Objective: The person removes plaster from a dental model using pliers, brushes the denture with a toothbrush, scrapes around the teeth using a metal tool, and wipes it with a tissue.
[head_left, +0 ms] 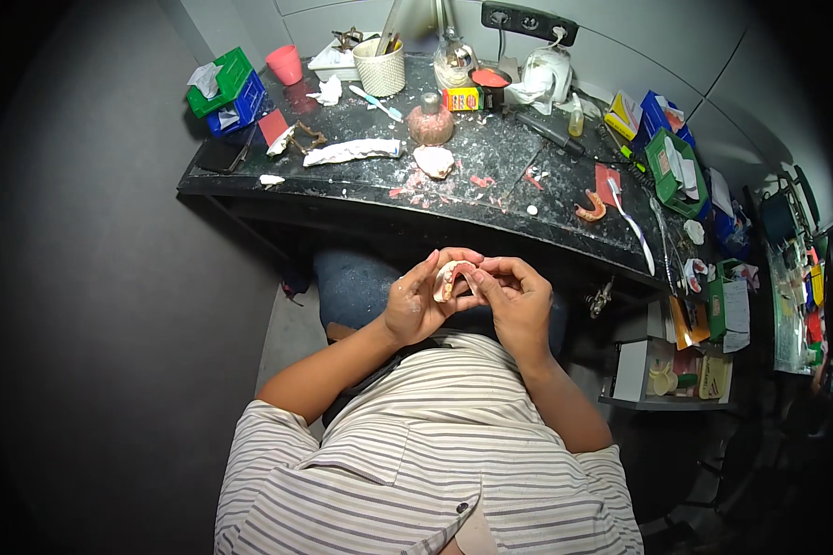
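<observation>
Pinching the pink-and-white dental arch (443,280) between your left hand (414,305) and right hand (524,307) before the black bench (574,173), you're handling something probably light, stiff and brittle, best gripped along its outer rim.

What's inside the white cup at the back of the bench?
Slender tools stick up out of the white cup; its wall covers their lower ends and anything lying deeper inside.
</observation>
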{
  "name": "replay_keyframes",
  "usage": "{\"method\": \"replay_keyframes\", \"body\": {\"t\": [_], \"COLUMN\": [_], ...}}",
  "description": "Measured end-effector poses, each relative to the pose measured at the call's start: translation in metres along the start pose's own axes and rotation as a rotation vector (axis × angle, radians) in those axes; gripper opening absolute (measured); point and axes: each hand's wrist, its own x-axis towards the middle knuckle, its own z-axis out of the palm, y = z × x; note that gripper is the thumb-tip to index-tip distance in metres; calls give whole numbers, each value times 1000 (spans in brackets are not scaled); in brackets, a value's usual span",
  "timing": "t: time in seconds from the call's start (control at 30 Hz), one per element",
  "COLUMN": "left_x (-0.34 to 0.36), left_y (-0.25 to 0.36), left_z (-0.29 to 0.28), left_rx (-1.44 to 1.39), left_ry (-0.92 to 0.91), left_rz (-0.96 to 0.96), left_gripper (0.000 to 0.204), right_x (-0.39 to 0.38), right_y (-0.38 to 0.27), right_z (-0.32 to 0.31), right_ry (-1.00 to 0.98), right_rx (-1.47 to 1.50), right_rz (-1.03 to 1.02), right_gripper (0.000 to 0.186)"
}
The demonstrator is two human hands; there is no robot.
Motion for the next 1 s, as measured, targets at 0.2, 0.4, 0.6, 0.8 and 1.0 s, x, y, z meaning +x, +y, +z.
{"method": "replay_keyframes", "body": {"t": [0.2, 0.4, 0.6, 0.8, 1.0], "left_x": [-1, -2, -2, -3, -5], "left_y": [1, 0, 2, 6, 9], "left_z": [1, 5, 8, 7, 11], "left_rx": [29, 188, 175, 170, 194], "left_ry": [7, 80, 102, 95, 83], "left_rz": [-6, 5, 37, 31, -17], "left_gripper": [51, 46, 49, 50, 50], "right_x": [-1, 0, 0, 1, 0], "right_y": [4, 5, 4, 7, 10], "right_z": [-1, 1, -2, -13, -13], "right_ry": [38, 49, -21, -3, -9], "right_rx": [-126, -127, -87, -254, -298], "right_rz": [-6, -31, 43, 8, -40], "right_gripper": [14, 14, 15, 17, 16]}}
